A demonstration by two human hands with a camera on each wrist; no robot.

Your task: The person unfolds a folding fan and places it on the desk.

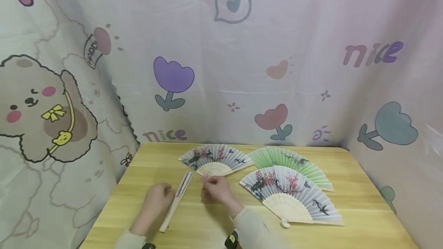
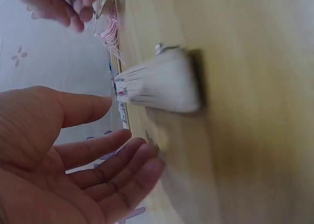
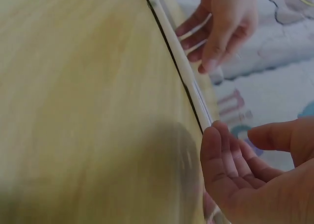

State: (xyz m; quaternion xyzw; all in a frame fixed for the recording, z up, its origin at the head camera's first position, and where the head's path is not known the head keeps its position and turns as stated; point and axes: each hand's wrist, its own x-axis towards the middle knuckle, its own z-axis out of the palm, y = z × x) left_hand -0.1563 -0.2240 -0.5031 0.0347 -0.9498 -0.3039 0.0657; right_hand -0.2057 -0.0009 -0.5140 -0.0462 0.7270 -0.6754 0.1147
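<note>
A folded hand fan (image 1: pixel 175 204) with pale ribs lies slanted on the table between the two hands. Just left of it is my left hand (image 1: pixel 155 201), its fingers relaxed and holding nothing; the left wrist view shows the thumb apart from the fingers, close to the folded fan (image 2: pixel 159 84). My right hand (image 1: pixel 219 191) hovers at the handle end of a spread grey floral fan (image 1: pixel 217 157). Its thumb stands away from loosely bent fingers (image 3: pixel 235 160), with nothing between them. A pink tassel (image 2: pixel 112 35) hangs near the right hand in the left wrist view.
To the right, another spread grey floral fan (image 1: pixel 290 193) overlaps a spread green fan (image 1: pixel 277 158). The wooden table (image 1: pixel 363 203) meets a patterned cloth (image 1: pixel 221 80) along its back edge, with more cloth at both sides.
</note>
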